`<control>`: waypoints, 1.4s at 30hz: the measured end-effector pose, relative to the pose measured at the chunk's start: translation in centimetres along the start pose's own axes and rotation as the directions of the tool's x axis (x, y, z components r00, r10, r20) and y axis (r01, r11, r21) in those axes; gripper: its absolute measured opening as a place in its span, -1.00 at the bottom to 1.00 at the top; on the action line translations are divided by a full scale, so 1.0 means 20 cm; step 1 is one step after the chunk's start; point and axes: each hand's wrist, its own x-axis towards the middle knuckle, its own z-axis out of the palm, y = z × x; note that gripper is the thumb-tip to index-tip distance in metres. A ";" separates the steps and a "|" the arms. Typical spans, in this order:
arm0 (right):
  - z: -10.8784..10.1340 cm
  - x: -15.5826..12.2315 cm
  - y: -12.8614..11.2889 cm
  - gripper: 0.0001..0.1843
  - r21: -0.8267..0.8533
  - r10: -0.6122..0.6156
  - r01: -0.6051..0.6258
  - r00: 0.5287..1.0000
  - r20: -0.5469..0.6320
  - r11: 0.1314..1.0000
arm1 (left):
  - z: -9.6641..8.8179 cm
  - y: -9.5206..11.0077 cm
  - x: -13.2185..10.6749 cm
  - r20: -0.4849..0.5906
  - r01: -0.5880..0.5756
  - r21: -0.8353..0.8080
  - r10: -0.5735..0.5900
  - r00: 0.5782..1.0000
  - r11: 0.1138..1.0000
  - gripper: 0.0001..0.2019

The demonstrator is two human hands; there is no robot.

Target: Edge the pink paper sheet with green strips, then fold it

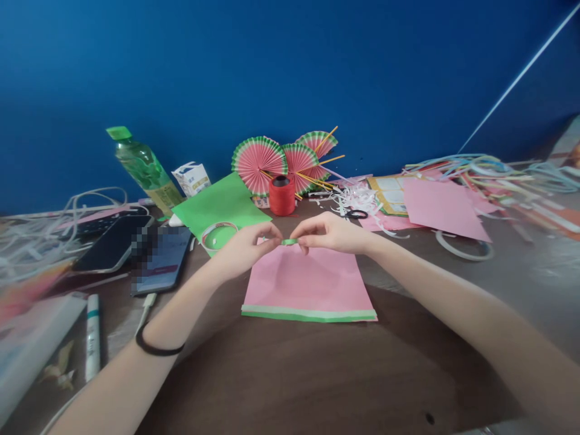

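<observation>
My left hand [247, 246] and my right hand [329, 232] meet above the far edge of a pink paper sheet [308, 284] that has a white and green stripe along its near edge. Both hands pinch the ends of a short green strip [289, 241] held between the fingertips. The pink sheet lies flat on the brown table [317, 374]. A roll of tape [218, 232] rests on a green paper sheet [220, 202] just left of my left hand.
Watermelon-patterned paper fans [272, 160] with sticks, a red thread spool [281, 195], scissors [356, 213], white paper shreds and pink sheets [441, 208] lie at the back. A green bottle [142, 166], two phones [136, 248], cables and a pen [93, 335] are at left. Coloured strips pile at right.
</observation>
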 end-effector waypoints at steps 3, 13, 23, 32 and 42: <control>-0.02 0.00 0.00 -0.76 -0.015 -0.013 0.013 1.000 -0.009 1.000 | -0.02 0.03 -0.01 0.012 0.040 0.042 -0.040 0.999 0.998 -0.80; -0.02 -0.01 -0.03 -0.65 0.020 -0.024 0.025 0.998 -0.057 0.999 | -0.04 0.09 -0.03 -0.008 0.050 0.048 -0.050 0.999 0.998 -0.85; 0.06 -0.02 -0.08 -0.86 -0.303 -0.101 0.074 0.992 -0.074 0.950 | 0.00 0.14 -0.05 0.014 0.020 0.103 -0.022 1.000 0.994 -0.83; 0.06 -0.01 -0.08 -0.84 -0.234 -0.032 0.003 0.992 -0.120 0.972 | 0.00 0.14 -0.04 -0.134 -0.016 0.113 0.031 0.990 0.994 -0.88; 0.07 -0.02 -0.10 -0.84 -0.237 -0.040 0.017 0.995 -0.094 0.971 | 0.01 0.10 -0.03 -0.045 -0.068 0.150 0.075 0.996 0.986 -0.86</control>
